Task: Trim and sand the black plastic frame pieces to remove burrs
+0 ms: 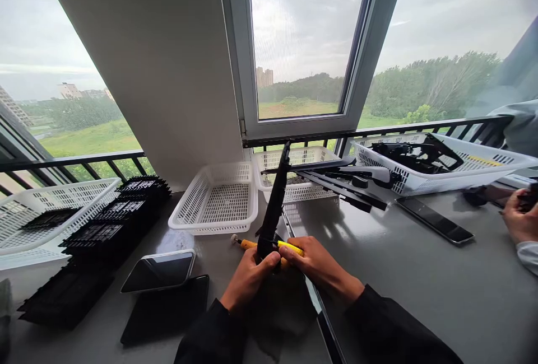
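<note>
My left hand (252,274) is closed around the lower end of a long, narrow black plastic part (275,204), which stands tilted upward in front of me. My right hand (317,266) grips a yellow-handled tool (292,248) against the base of this part. An orange handle (247,244) with a small roundish tip sticks out on the left side; whether it belongs to the same tool I cannot tell. Beneath the hands, a long strip with a shiny face (315,297) lies on the grey table (395,291).
Long black trim pieces (340,179) lie across a white basket (269,187). Another white basket (180,221) stands left of it. Black parts fill the right basket (403,185). Phones (162,271) (437,221) and stacked black parts (101,229) rest nearby. Another person's hand (521,215) is at far right.
</note>
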Demonstrator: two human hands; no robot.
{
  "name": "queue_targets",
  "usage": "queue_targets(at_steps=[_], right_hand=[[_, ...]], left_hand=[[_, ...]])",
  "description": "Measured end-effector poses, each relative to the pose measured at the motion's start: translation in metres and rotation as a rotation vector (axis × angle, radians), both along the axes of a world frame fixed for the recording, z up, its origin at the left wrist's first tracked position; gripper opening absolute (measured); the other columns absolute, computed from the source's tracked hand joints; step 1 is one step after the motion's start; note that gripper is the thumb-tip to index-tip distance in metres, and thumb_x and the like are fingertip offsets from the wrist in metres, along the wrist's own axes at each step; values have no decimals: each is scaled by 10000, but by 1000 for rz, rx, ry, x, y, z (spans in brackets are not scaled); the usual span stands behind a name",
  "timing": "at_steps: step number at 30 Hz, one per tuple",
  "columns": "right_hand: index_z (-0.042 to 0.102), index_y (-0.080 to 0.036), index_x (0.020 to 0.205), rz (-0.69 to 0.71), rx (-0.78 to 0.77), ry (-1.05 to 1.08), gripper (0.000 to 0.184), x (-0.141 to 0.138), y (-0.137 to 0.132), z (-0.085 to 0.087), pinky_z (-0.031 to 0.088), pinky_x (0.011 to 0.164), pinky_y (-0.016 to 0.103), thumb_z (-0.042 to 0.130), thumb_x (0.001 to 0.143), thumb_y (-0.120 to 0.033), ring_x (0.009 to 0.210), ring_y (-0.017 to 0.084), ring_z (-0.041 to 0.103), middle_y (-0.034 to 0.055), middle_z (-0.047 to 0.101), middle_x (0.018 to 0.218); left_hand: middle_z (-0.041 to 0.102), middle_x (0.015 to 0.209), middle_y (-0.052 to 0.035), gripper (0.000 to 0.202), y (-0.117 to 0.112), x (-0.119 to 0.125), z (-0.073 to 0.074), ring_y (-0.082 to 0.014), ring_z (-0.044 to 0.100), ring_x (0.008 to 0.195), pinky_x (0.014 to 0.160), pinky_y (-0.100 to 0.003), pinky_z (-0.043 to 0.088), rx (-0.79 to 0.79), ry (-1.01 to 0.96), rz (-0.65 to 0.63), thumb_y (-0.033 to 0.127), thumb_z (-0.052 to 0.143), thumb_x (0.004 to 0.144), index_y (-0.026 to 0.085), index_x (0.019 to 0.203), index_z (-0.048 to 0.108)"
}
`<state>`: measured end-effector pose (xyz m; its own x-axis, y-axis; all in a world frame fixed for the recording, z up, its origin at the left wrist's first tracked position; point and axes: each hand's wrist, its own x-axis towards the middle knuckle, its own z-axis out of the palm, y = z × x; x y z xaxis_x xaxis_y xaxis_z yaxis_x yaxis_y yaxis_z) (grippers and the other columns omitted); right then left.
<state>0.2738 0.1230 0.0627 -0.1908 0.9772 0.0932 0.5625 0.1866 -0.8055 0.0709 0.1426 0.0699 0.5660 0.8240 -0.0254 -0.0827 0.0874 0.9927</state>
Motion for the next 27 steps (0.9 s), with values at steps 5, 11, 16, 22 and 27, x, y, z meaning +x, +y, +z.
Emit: queue_targets(at_steps=[5,11,16,22,27], right_hand=[[431,-210,620,-14,22,-21,654,-1,1,-2,219,570,297,410,981,-756,585,129,368,-30,418,592],[429,-212,612,-25,38,1,634,-3,-1,-4,228,570,292,430,989,-722,575,128,381,-31,431,579],[431,-219,607,-89,19,-8,662,-7,-1,-4,248,569,288,398,982,-763,576,137,419,-17,475,584],[436,-217,598,-139,27,-15,681,-10,-2,-3,242,571,296,401,977,-781,575,143,439,-9,486,579],[392,-220,594,-201,33,82,673,-8,-1,-3,219,555,295,394,987,-765,579,133,361,-27,377,586]], left_hand=[[695,846,-50,507,1,1,1,-189,602,815,741,-270,464,-48,-28,-22,615,827,811,123,911,752],[651,775,-12,481,0,4,-1,-146,548,734,710,-255,449,-27,-47,-16,606,811,837,130,874,746],[743,906,-66,505,1,5,-5,-211,644,855,762,-290,501,-5,-70,28,592,804,852,134,1065,781],[792,1060,-112,587,3,4,-8,-272,707,974,872,-347,554,18,-42,85,656,781,841,138,1117,770],[753,864,-69,617,4,4,-13,-251,725,856,760,-315,560,34,-16,156,682,774,832,146,1136,739]])
